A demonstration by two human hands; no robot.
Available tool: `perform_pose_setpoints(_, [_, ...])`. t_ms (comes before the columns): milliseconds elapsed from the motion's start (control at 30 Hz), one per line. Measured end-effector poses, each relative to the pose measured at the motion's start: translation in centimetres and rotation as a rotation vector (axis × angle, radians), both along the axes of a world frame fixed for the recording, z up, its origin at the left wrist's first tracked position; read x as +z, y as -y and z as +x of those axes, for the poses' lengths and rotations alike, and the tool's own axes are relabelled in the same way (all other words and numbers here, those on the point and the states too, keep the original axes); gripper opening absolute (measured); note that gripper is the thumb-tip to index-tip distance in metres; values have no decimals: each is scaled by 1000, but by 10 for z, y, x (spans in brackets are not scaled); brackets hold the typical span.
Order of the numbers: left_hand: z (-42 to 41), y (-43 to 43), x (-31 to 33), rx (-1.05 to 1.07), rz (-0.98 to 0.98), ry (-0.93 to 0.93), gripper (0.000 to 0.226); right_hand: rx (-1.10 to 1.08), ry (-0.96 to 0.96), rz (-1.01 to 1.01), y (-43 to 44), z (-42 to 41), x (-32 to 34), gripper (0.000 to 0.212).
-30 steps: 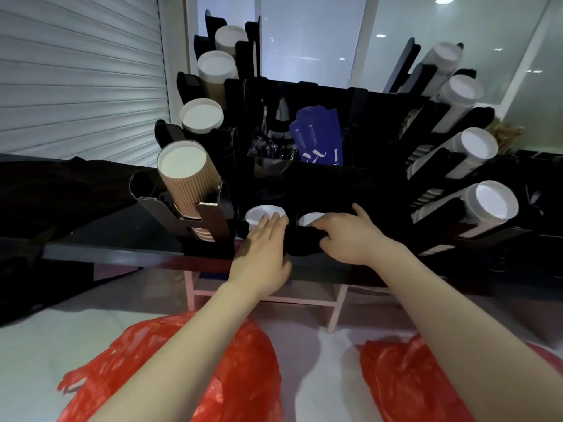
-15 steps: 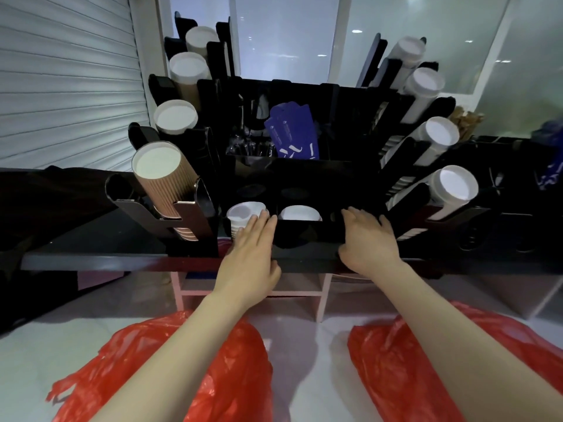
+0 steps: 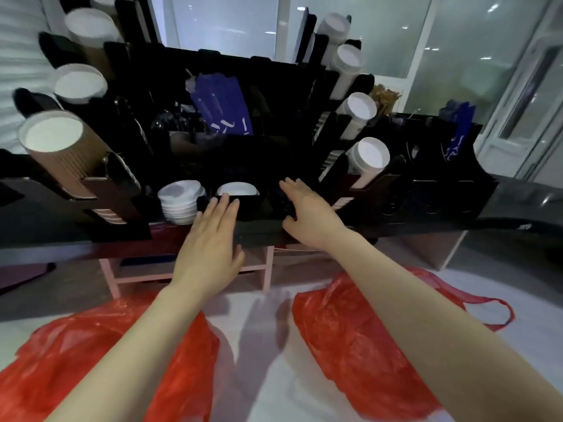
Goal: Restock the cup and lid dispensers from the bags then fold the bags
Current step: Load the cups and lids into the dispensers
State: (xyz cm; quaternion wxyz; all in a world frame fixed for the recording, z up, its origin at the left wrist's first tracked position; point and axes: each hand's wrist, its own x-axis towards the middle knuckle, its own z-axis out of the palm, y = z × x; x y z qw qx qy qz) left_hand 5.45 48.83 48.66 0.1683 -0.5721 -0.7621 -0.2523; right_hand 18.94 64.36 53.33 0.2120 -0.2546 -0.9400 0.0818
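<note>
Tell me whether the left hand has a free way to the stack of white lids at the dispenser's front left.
Probably yes: the left hand lies flat and empty just right of the lid stack, with nothing between them.

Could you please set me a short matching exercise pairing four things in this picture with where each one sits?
Things:
1. brown ribbed cups
2. white lids
3. blue packets
4. red bags

Places:
A. on the floor under the forearms
B. slanted holder at far left
C. upright in the middle compartment at the back
D. stacked just left of the left hand

Pairs: 1-B, 2-D, 3-C, 4-A
</note>
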Motion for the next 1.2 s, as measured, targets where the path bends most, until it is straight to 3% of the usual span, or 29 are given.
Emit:
perform_pose_setpoints(133, [22, -7, 7, -22, 37, -54, 72, 94, -114, -35, 4, 38, -3, 58])
perform_pose_setpoints(267, [66, -27, 9, -185, 177, -209, 42, 114, -192, 4, -14, 87, -5, 38])
perform_pose_setpoints(367, [106, -61, 6, -251, 226, -281, 38, 101, -168, 81, -43, 130, -10, 31])
perform_pose_setpoints(567, [191, -145, -4, -198, 206, -180, 42, 102, -127, 174, -130, 217, -19, 29])
perform_pose_setpoints(767, [244, -211, -14, -94, 128, -56, 50, -28, -297, 336, -212, 268, -21, 35])
perform_pose_setpoints(933, [262, -257, 1, 146, -5, 134, 61, -239, 69, 429, -261, 268, -15, 64])
perform_pose_setpoints(1067, [258, -277, 3, 184, -65, 61, 66, -177, 261, 541, -275, 256, -17, 55])
perform_pose_setpoints(1200, [249, -290, 2, 230, -215, 72, 76, -151, 264, 562, -282, 249, -18, 47])
